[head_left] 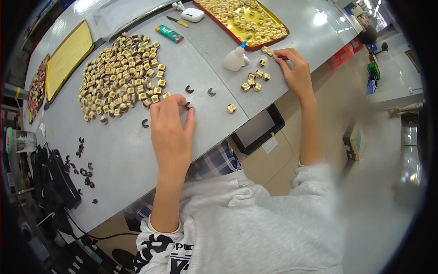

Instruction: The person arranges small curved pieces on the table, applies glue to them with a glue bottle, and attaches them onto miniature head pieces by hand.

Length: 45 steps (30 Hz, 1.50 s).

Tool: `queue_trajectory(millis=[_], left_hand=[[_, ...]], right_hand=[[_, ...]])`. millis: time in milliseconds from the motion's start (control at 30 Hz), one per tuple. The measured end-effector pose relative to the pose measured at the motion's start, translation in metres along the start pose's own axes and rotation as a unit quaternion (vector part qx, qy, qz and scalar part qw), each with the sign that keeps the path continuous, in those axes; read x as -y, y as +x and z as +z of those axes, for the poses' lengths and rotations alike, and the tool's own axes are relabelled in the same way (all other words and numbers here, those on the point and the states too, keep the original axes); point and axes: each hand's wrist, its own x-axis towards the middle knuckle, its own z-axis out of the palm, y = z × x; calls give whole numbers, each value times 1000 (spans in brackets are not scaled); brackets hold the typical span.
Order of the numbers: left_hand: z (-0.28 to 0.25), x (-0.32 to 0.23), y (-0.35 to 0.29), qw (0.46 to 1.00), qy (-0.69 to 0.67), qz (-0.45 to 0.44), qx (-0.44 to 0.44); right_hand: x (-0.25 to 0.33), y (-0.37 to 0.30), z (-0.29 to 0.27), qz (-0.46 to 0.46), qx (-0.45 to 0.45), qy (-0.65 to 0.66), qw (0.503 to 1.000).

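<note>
My left hand (171, 130) is closed in a pinch, with a small dark C-shaped piece (188, 105) between thumb and forefinger. Right beside its knuckles spreads a large heap of small square cream-and-dark pieces (118, 77). More dark C-shaped pieces (211, 92) lie around that hand. Farther right, my right hand (295, 73) has its thumb and forefinger together at a small cream piece (270, 52), partly covered by the fingertips. Several similar pieces (252, 83) are scattered just left of it, near a white squeeze bottle (234, 59) with a blue tip. One piece (231, 108) sits alone by the table edge.
A red-rimmed yellow tray (286, 32) of cream pieces stands at the far side. Nearby are a craft knife (178, 21), a green packet (169, 33) and a white case (192, 14). At left are a yellow tray (68, 57), loose dark pieces (86, 172) and a black device (64, 178).
</note>
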Motion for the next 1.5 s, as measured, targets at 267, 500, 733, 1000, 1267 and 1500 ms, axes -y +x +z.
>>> queue_trajectory(millis=[267, 500, 733, 1000, 1267, 1500], left_hand=[[-13, -4, -8, 997, -68, 7, -40], [-31, 7, -32, 963, -213, 143, -81], [-36, 12, -32, 960, -213, 167, -73], [-39, 15, -34, 950, -247, 183, -58], [-44, 11, -35, 949, -258, 177, -34], [-47, 11, -35, 944, -273, 182, -25]], right_hand=[[68, -31, 4, 156, -109, 348, 918], [159, -78, 19, 146, 49, 516, 842], [181, -82, 47, 158, 111, 664, 722], [179, -81, 47, 217, 201, 708, 641], [177, -77, 48, 208, 270, 709, 617], [186, -79, 47, 272, 281, 734, 555]])
